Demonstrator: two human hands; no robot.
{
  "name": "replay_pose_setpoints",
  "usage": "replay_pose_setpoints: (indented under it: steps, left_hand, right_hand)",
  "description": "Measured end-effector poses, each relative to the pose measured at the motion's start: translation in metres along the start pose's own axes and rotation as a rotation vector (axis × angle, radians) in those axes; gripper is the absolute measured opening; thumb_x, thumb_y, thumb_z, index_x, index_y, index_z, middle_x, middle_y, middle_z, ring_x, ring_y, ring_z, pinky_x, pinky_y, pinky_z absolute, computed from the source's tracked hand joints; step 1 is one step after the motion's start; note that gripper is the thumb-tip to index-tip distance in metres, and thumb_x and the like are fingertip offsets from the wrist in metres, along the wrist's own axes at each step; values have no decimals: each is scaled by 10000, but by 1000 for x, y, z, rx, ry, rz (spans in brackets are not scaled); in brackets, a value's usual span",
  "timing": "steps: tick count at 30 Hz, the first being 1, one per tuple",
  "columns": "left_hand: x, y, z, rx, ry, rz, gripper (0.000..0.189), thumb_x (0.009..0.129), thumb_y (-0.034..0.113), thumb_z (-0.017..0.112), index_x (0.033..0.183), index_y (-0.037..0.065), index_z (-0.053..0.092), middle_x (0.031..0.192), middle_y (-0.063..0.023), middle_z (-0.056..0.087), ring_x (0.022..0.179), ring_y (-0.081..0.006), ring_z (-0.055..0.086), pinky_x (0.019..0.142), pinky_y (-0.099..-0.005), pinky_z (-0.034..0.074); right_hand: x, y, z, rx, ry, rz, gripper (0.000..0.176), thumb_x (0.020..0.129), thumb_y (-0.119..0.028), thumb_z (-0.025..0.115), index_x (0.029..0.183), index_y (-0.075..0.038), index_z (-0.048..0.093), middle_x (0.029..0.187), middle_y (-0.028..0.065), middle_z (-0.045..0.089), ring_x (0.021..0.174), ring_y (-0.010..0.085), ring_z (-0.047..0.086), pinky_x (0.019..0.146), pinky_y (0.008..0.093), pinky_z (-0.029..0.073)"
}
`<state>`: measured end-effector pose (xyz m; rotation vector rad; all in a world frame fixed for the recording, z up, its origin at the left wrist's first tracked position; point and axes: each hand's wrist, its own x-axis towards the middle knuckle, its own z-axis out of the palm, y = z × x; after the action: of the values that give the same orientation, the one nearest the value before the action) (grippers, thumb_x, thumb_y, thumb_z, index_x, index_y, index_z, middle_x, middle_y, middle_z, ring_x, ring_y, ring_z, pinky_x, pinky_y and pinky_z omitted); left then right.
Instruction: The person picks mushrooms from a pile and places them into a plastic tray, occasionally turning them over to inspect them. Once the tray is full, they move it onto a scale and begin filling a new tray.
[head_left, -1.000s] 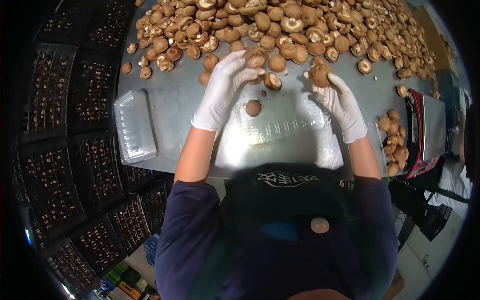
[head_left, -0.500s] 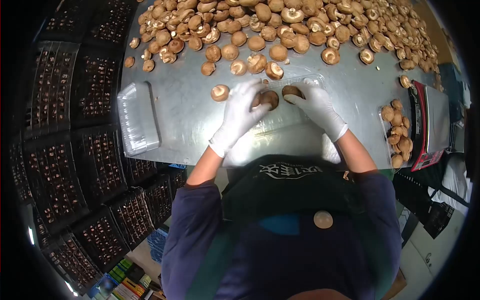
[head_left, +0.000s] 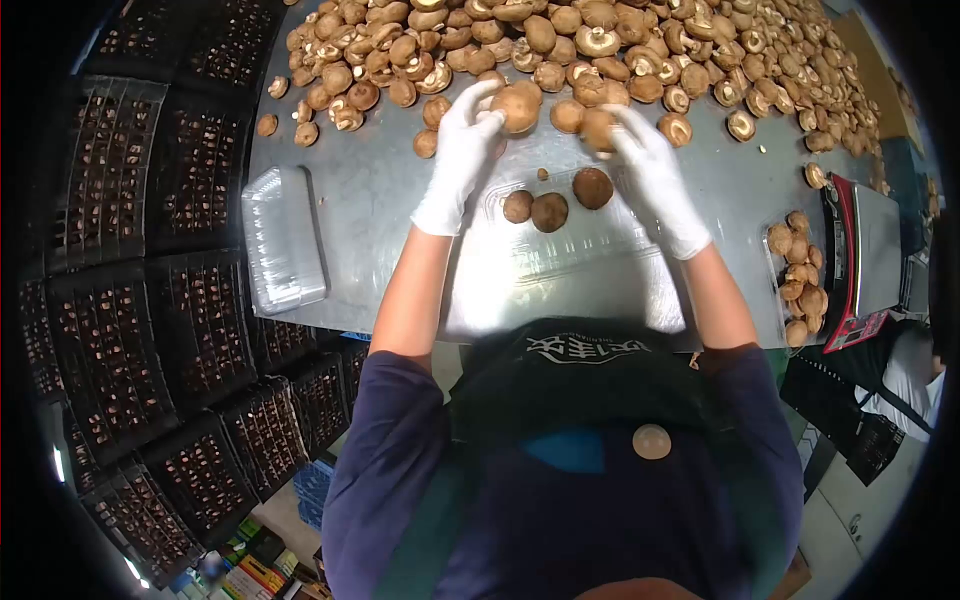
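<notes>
My left hand (head_left: 462, 155), in a white glove, grips a brown shiitake mushroom (head_left: 518, 108) at the near edge of the pile. Level with it, my gloved right hand (head_left: 648, 175) has its fingers on another shiitake (head_left: 598, 129), somewhat blurred by motion. Below and between the hands lies a clear plastic tray (head_left: 570, 262), hard to see against the shiny metal. Inside it, caps up, are a small mushroom (head_left: 517, 206), a larger one (head_left: 549, 212) touching it, and a dark one (head_left: 592, 187) a little apart.
A big heap of shiitake (head_left: 560, 45) covers the far side of the metal table (head_left: 370, 230). Empty clear trays (head_left: 285, 240) stand at the left edge. At right are a filled tray (head_left: 797, 280) and a red-and-black scale (head_left: 875, 245). Black crates (head_left: 105, 200) line the left.
Both hands have moved from the tray out to the pile. They let go of mushrooms in the tray and now hold others. The loose upturned mushroom beside my left hand is no longer there.
</notes>
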<state>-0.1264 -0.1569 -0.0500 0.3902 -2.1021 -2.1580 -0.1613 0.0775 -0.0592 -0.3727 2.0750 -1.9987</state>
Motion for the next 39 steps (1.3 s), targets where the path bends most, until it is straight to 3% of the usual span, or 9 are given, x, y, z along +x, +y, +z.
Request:
replay_pose_setpoints:
  steps: [7,14,19,22,29,30,34,37,39]
  left_hand:
    - [-20,3,0,-831,-254,-142,455,929,90,495,1370,-13,447,1311,-174,546,1094,-257,597,843,-329,504]
    - [-34,9,10,-1482,-384,-384,467,923,250,578,1272,-42,469,1210,-231,554,970,-299,573,750,-383,477]
    - [-47,11,24,-1390,-408,-366,409,998,320,467,1242,-8,481,1164,-256,554,893,-295,582,688,-340,505]
    - [-55,10,43,-1226,-461,-341,473,1037,407,347,1266,12,470,1198,-221,555,1049,-286,567,825,-364,519]
    - [-87,32,87,-932,-298,-470,430,1037,405,361,1208,41,512,1153,-110,576,1045,-208,532,886,-311,411]
    - [-85,16,82,-1101,-645,-341,386,1034,364,365,1175,38,516,1105,-79,571,1027,-183,521,867,-261,371]
    - [-123,25,65,113,-408,-10,334,894,135,596,1191,-2,527,1099,-106,576,1036,-189,544,877,-300,444]
    - [-148,6,38,481,-247,205,492,762,59,733,1208,7,533,1119,-144,572,1056,-234,561,878,-323,473]
    - [-153,-13,21,610,-164,302,592,683,106,819,1203,36,545,1121,-151,568,1044,-282,557,875,-351,467]
  right_hand:
    - [-37,10,-56,-234,-171,351,338,1017,-247,448,1223,-25,596,829,29,651,625,90,592,636,227,462]
    - [-42,1,-35,-1209,-42,-207,249,914,-231,535,1114,-132,644,903,165,681,774,300,671,660,416,520]
    - [-39,-17,-30,-1265,202,-308,248,882,-201,583,1109,-122,642,974,116,666,773,273,661,651,380,521]
    - [-48,-51,-8,-522,75,-227,330,825,-152,699,1144,-97,636,913,75,627,711,194,605,675,286,495]
    - [-62,-63,-14,-176,35,-219,87,799,-63,728,874,-31,699,782,15,588,646,79,512,591,230,408]
    - [-68,-70,-20,-61,53,-94,51,795,-34,720,821,-9,683,744,-3,580,672,62,510,610,219,402]
    - [-73,-41,-87,-130,215,109,148,860,-128,680,766,-13,674,713,-26,589,681,54,519,622,215,410]
    - [-78,-7,-151,-1422,368,178,327,852,-377,698,830,-51,691,722,142,645,706,309,635,658,375,480]
    - [-82,9,-171,-1357,476,-75,232,842,-292,693,858,-61,681,818,129,670,770,342,656,687,393,499]
